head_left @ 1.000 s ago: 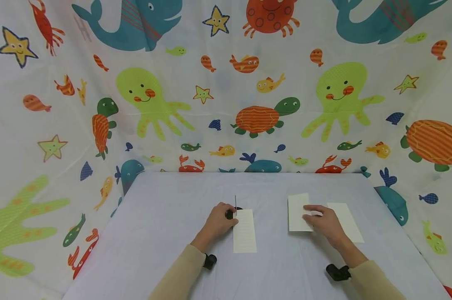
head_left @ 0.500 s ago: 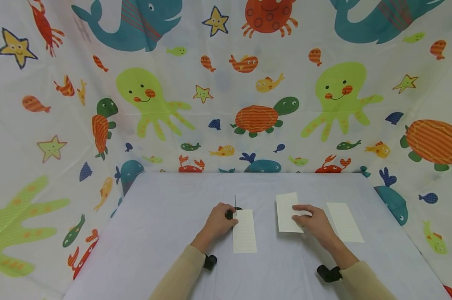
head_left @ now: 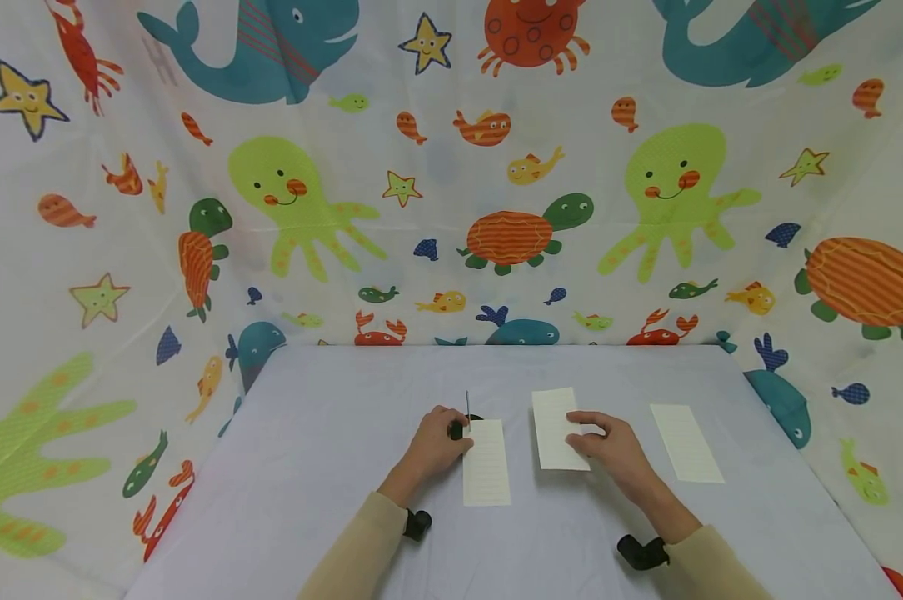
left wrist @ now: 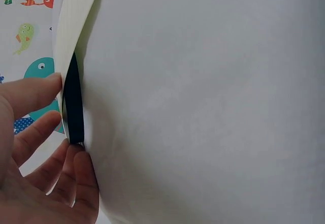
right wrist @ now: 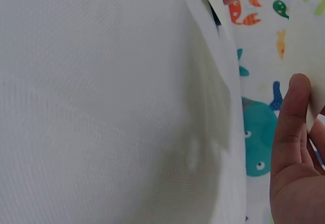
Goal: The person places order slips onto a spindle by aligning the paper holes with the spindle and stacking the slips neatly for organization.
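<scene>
Okay, biggest first: cloth backdrop (head_left: 451,179) with sea-creature prints wraps the far side and flanks, likely just there to screen the background. White-covered table (head_left: 346,392) carries everything; pale paper barely stands out on it. Tan sleeves (head_left: 354,546) reach in from the near edge.

Right grip (head_left: 612,450) pinches the held sheet (head_left: 555,425) at its right edge, thumb and fingers narrow on the paper. Sheet is raised and tilted, shadow on the table under it. Edge hold leaves most of the face uncovered, presumably so it can be aimed without fingers in the way.

Left grip (head_left: 435,442) holds the black base (left wrist: 74,104) at its rim, thumb at the edge of the front sheet (head_left: 486,471). Reads as bracing: a small base could slide or tip.

Front sheet has its upper left corner over the base, the rest running toward the person. Can't confirm whether it's pierced. Spare sheet (head_left: 686,443) lies flat over on the right, well apart, probably parked within reach.

Smallest: thin rod (head_left: 467,402), standing upright at the base.
</scene>
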Demonstrator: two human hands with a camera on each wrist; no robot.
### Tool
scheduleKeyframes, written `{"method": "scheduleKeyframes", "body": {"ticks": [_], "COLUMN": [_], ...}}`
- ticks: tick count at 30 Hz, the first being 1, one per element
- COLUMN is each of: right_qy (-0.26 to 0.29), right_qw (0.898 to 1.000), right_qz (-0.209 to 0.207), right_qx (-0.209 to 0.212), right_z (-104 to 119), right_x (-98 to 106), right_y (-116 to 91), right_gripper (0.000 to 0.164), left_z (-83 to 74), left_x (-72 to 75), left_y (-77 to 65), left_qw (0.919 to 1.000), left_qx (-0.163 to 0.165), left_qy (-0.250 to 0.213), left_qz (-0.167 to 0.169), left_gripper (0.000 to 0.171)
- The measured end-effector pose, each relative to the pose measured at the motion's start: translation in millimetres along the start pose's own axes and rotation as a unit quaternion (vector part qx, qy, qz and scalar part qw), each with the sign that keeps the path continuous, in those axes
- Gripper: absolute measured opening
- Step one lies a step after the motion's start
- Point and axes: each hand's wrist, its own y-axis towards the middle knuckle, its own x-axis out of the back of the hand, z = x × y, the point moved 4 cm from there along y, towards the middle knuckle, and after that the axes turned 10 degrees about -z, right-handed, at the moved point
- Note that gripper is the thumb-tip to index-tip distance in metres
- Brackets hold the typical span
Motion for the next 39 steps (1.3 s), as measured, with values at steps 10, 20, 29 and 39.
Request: {"method": "scheduleKeyframes", "body": {"ticks": [10, 20, 29, 39], "right_qy": [0.025, 0.039, 0.061, 0.065], "right_qw": [1.0, 0.999, 0.998, 0.998], "right_qz": [0.007, 0.01, 0.019, 0.01], "right_qx": [-0.006, -0.011, 0.006, -0.006], "right_z": [5.9, 17.4, 34.1, 49.6], "right_x": [-10.8, -21.5, -32.3, -44.7], "right_y": [-6.1, -11.1, -15.0, -14.1], "right_gripper": [0.044, 0.043, 0.045, 0.041], "left_z": [1.1, -3.5, -9.5, -17.0], "left_x": [1.2, 6.4, 18.2, 31.1], "left_y": [-0.3, -5.0, -6.4, -3.0], "left_qw": [1.0, 0.9998, 0.9997, 0.997], "left_qx": [0.001, 0.01, 0.013, -0.013], "left_qy": [-0.005, 0.004, -0.018, -0.069], "left_qz": [0.006, 0.017, 0.008, -0.034], "left_gripper": [0.031, 0.03, 0.026, 0.022]}}
